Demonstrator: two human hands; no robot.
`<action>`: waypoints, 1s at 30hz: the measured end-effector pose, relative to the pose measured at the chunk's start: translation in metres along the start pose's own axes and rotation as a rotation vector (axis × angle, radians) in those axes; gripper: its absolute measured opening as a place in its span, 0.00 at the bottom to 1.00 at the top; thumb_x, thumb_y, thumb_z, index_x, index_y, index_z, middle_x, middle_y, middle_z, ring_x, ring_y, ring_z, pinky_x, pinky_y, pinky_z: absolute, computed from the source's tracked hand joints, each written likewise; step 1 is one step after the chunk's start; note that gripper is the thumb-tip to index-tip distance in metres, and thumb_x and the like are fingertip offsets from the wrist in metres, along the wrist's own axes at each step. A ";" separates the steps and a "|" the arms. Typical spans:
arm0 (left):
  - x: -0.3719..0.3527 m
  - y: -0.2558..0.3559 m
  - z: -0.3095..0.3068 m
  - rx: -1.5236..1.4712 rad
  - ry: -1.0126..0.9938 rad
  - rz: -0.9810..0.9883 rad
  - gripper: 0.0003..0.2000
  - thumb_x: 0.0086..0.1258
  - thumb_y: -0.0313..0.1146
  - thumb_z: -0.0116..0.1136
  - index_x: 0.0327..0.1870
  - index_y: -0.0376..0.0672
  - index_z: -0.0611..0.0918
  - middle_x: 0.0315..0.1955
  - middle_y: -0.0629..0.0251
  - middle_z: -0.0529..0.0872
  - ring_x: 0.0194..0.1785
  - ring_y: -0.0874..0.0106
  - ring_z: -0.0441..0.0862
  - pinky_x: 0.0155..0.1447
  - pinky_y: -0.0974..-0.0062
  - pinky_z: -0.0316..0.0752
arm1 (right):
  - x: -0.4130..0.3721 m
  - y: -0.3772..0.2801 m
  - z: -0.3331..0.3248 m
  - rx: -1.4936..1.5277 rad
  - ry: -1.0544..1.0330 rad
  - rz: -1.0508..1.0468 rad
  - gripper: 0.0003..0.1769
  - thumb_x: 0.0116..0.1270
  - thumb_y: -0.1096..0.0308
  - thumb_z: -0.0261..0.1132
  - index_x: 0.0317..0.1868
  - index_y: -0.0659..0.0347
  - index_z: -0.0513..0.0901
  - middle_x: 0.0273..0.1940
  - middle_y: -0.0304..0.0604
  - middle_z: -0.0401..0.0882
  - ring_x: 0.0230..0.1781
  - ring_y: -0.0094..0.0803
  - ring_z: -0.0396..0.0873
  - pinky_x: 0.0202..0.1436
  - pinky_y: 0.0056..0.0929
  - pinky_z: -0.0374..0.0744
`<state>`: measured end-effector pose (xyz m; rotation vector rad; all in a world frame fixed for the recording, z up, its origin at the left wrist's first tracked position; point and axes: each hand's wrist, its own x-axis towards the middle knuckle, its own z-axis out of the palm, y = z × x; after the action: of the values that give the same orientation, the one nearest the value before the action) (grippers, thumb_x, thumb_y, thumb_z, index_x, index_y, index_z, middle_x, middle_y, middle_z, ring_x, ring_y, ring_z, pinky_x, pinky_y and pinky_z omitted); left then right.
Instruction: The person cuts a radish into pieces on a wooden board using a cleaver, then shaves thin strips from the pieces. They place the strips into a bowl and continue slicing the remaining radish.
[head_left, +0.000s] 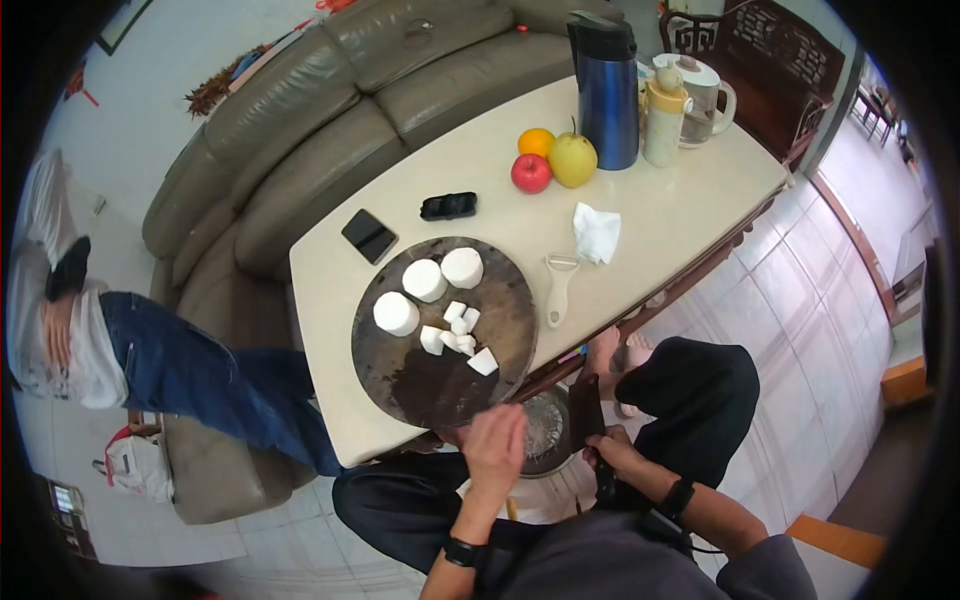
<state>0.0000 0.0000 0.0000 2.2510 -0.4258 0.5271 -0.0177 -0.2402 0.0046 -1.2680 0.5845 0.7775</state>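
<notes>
My left hand [495, 447] is just off the near edge of the round dark cutting board [400, 375], empty, its fingers loosely extended. Over to the right, my right hand [617, 453] grips the handle of a dark cleaver [585, 408], whose blade points up beside the table edge. Three thick white round pieces [425, 281] lie along the board's far side. Several smaller white chunks [457, 326] are at its middle, and one [483, 361] sits nearer to me. A wet dark patch shows on the board's near part.
On the table [330, 400] are a phone [369, 236], a black object [448, 206], a peeler [559, 290], a tissue [597, 234], an apple [531, 173], an orange, a pear and a blue thermos [608, 110]. A person in jeans [200, 365] is at the left. A basin [545, 430] stands below.
</notes>
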 end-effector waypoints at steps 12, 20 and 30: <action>0.129 0.068 -0.072 0.333 -0.016 -0.103 0.17 0.54 0.26 0.69 0.46 0.38 0.83 0.44 0.58 0.82 0.48 0.57 0.78 0.52 0.64 0.73 | -0.062 -0.045 -0.005 -0.083 -0.085 0.025 0.10 0.65 0.72 0.57 0.29 0.71 0.78 0.24 0.45 0.78 0.17 0.27 0.73 0.22 0.28 0.71; 0.108 0.071 -0.086 0.258 0.189 -0.236 0.14 0.54 0.24 0.70 0.43 0.37 0.83 0.40 0.55 0.81 0.43 0.58 0.80 0.47 0.66 0.76 | -0.113 -0.083 -0.013 -0.245 -0.188 -0.094 0.09 0.67 0.72 0.57 0.30 0.68 0.76 0.24 0.43 0.78 0.18 0.25 0.73 0.22 0.24 0.70; 0.076 0.060 -0.098 0.457 0.179 -0.186 0.12 0.56 0.23 0.68 0.43 0.38 0.84 0.44 0.58 0.81 0.45 0.57 0.77 0.48 0.62 0.73 | -0.155 -0.165 0.031 -0.946 -0.294 -0.737 0.08 0.65 0.73 0.60 0.35 0.71 0.74 0.16 0.53 0.70 0.15 0.45 0.73 0.21 0.39 0.69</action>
<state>0.0151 0.0246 0.1346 2.6120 0.0016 0.7811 0.0154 -0.2570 0.2301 -1.9963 -0.5710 0.5827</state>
